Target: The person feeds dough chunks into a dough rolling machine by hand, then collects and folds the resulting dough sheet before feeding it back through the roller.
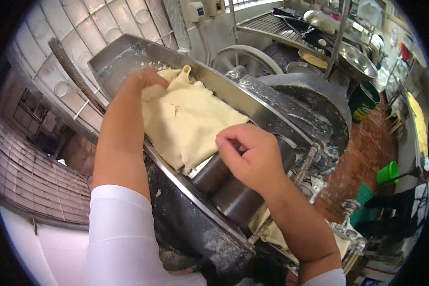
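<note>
A pale, folded sheet of dough [189, 114] lies in the metal feed trough [221, 82] of a dough sheeter. Its surface has a small tear, and a curled fold stands up at its far end. My left hand [152, 79] is at that far end, fingers at the dough's edge; blur and the wrist partly hide the grip. My right hand [252, 153] hovers over the dough's near right edge, thumb and forefinger curled together with their tips against the sheet. Whether they pinch it is unclear. Below this hand are two dark steel rollers [236, 196].
A spoked wheel [248, 59] and a floury, curved machine guard [307, 80] stand beyond the trough. More dough [271, 232] shows below the rollers. A threaded rod [307, 162] crosses near the right arm. At right are a rack [257, 26], a steel bowl [357, 62] and a green bucket [388, 173].
</note>
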A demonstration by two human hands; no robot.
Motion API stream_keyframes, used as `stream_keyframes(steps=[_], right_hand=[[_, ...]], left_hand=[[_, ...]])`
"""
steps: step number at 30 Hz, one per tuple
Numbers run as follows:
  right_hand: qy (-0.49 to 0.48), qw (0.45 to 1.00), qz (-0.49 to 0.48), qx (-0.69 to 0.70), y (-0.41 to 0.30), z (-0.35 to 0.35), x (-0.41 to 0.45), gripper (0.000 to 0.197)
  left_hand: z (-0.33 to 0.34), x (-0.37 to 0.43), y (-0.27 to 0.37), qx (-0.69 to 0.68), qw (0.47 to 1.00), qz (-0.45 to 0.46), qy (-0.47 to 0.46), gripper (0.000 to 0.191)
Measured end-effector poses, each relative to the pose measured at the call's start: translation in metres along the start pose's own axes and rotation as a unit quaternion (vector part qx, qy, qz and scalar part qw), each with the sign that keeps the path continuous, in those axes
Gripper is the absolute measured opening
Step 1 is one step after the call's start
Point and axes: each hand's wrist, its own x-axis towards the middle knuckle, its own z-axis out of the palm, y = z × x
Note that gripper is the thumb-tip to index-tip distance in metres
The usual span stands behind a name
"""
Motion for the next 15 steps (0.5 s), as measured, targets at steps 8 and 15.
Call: stream_keyframes(steps=[8,15], right_hand=[[0.179,0.984,-0.002,0.012,0.000,-0.099,-0.102,0.008],[0.272,0.903,0.312,0.115,0.074,-0.169,-0.245,0.011]], left_hand=[[0.037,-0.070,0.054,-0.085,0.994,0.067,0.019,0.072],[0.034,-0.108,0.075,-0.190,0.977,0.008,0.095,0.077]])
